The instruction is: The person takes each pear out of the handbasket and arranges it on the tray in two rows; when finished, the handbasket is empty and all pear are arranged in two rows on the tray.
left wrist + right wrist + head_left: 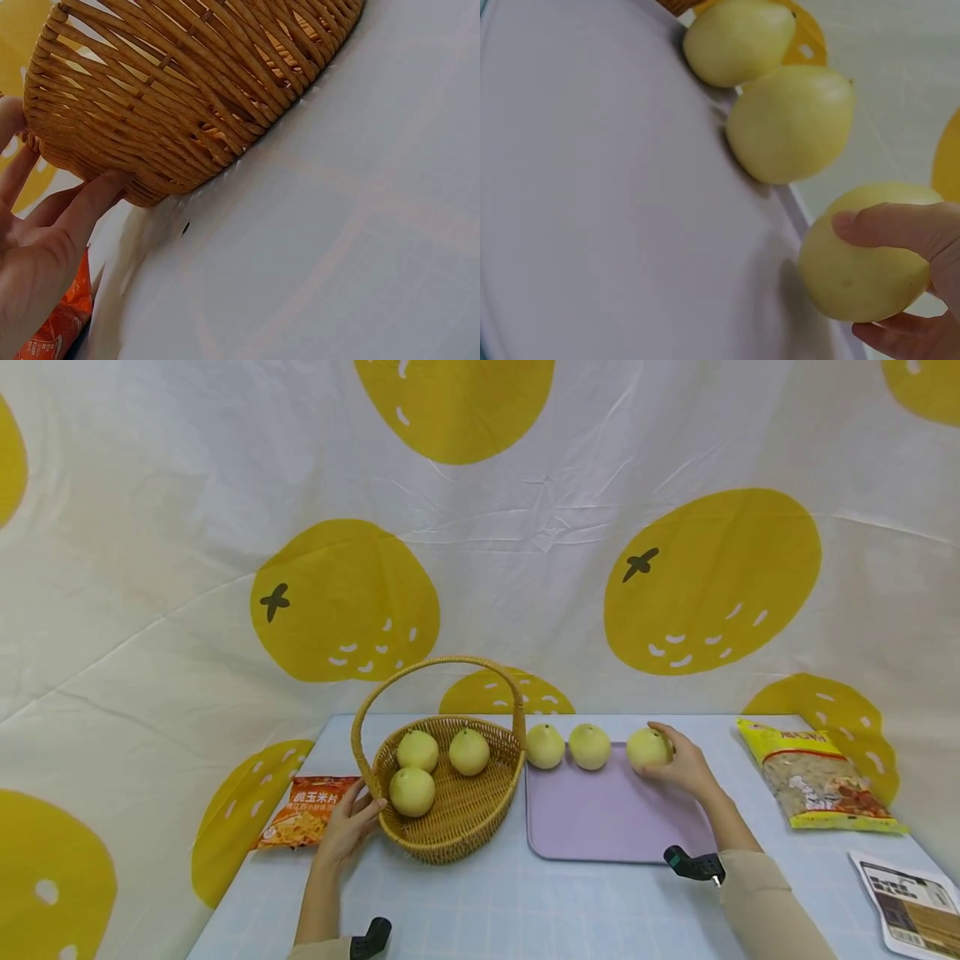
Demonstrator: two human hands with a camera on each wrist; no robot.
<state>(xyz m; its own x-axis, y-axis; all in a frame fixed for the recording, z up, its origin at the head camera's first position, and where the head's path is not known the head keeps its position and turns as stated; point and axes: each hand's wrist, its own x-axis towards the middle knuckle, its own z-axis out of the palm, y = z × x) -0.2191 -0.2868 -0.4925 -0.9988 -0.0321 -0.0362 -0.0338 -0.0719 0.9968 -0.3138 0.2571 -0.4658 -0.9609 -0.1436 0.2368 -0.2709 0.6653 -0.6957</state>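
Observation:
At the left, my left hand [348,827] grips the side of a wicker basket [468,835] with a tall arched handle. In the left wrist view, the thumb presses the woven wall [172,97] and the other fingers reach around its edge. Three pale yellow pears [412,792] lie inside the basket. On the right, my right hand [678,766] holds another pear [647,749] over the far edge of a lilac tray [607,818]. The right wrist view shows the thumb across this pear [855,277], with fingers beneath. Two more pears [791,124] sit side by side along the tray's far edge.
An orange-red snack bag [303,814] lies left of the basket, close to my left hand. Right of the tray are a yellow food bag [821,777] and a white and brown package [911,902]. A fruit-print curtain [525,585] hangs behind the table.

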